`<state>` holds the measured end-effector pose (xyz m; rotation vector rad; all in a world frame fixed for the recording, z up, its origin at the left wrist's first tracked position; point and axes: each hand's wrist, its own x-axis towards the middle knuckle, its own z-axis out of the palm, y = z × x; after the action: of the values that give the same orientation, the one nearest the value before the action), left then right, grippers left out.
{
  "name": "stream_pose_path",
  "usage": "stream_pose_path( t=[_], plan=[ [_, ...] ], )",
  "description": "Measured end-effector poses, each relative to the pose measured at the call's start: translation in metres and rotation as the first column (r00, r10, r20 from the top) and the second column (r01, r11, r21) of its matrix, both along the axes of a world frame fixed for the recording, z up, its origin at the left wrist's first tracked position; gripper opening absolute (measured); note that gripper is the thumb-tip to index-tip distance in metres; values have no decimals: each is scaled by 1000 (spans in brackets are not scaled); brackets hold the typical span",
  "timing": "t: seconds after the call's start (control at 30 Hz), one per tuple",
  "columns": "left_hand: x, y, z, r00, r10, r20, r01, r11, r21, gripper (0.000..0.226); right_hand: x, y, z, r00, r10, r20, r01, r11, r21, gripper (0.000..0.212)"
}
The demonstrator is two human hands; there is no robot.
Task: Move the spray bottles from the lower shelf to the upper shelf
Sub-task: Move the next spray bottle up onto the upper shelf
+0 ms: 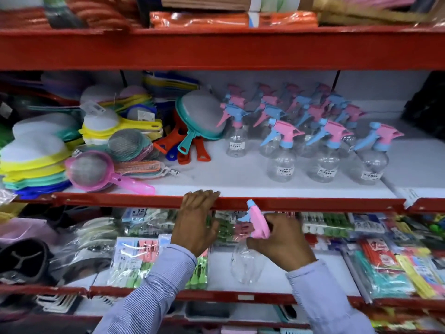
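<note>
My right hand [280, 239] grips a clear spray bottle [245, 261] by its pink and blue trigger head, in front of the lower shelf [277, 283]. The bottle's nozzle reaches up to the red front edge of the upper shelf [313, 203]. My left hand [196, 222] rests with its fingertips on that red edge, holding nothing. Several more clear spray bottles [322, 150] with pink and blue heads stand in rows on the white upper shelf, right of centre.
Stacked plastic strainers [91, 169] in yellow, pink and teal fill the left of the upper shelf. Packs of clothes pegs [134, 259] lie on the lower shelf left of the bottle, packaged goods [390, 259] to the right. A red shelf beam [216, 49] runs overhead.
</note>
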<state>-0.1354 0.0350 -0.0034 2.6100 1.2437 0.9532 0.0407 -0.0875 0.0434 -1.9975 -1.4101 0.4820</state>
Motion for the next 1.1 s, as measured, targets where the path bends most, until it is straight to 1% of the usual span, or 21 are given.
stream_pose_path(
  t=[0.07, 0.17, 0.23, 0.3, 0.47, 0.6, 0.67, 0.73, 0.87, 0.97, 1.1],
  plan=[
    [1, 0, -1, 1000, 11, 12, -11, 1000, 0, 62, 4, -10, 40, 1000, -9, -5, 9, 996, 84, 20],
    [3, -1, 0, 999, 33, 38, -33, 999, -8, 59, 8, 3, 84, 997, -19, -74, 39, 961, 272, 19],
    [3, -1, -1, 999, 28, 43, -28, 1000, -7, 58, 8, 23, 102, 995, -17, -94, 49, 937, 345, 19],
    [2, -2, -1, 999, 20, 36, -20, 1000, -2, 58, 10, 51, 109, 997, -35, -69, 60, 920, 388, 20],
    [2, -4, -1, 999, 25, 45, -25, 1000, -16, 61, 12, 124, 89, 991, -127, -38, 132, 907, 400, 27],
    [1, -4, -2, 998, 18, 55, -17, 1000, -12, 65, 9, 151, 70, 982, -189, -13, 174, 873, 456, 24],
    [0, -4, -2, 998, 13, 57, -12, 1000, -15, 68, 7, 155, 67, 978, -201, -59, 204, 848, 490, 29],
    [0, -4, -1, 998, 1, 63, 0, 1000, -13, 69, 5, 157, 63, 969, -211, -128, 247, 820, 516, 38],
    [1, -3, 0, 995, -20, 99, 21, 1000, -8, 66, 0, 156, 55, 950, -157, -271, 291, 761, 580, 50],
    [1, -2, -1, 993, -28, 112, 29, 1000, -7, 65, -2, 153, 52, 943, -114, -311, 291, 734, 613, 56],
    [1, -2, -1, 994, -29, 108, 30, 1000, -4, 67, -4, 151, 48, 936, -81, -344, 297, 707, 642, 57]
  ],
)
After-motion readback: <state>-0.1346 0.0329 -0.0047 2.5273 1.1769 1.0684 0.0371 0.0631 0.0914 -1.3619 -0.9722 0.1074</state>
